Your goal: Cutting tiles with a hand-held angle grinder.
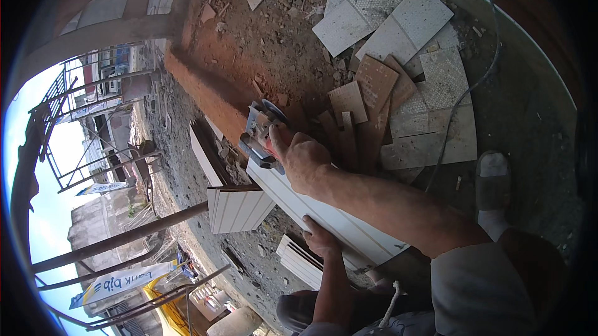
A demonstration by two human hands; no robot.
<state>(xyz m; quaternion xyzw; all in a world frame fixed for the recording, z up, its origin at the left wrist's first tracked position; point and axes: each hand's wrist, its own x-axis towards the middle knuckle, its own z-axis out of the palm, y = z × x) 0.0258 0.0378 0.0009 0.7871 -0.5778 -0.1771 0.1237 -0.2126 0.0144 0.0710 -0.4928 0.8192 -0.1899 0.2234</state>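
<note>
My right hand is wrapped round a red and metal handheld disc cutter, its round blade on the far side. The cutter sits at the far end of a long white striped tile. My left hand grips the near left edge of that tile, its thumb side hidden. Whether the blade touches the tile cannot be made out. Beside the tile, to the left, stands a stack of cream striped tiles, and another small stack lies close to my left hand.
Beyond the cutter rises a heap of reddish soil and rubble. Patterned grey tiles and brown tile pieces lie to the right. A cable crosses the ground near my foot. Metal poles stand at the left.
</note>
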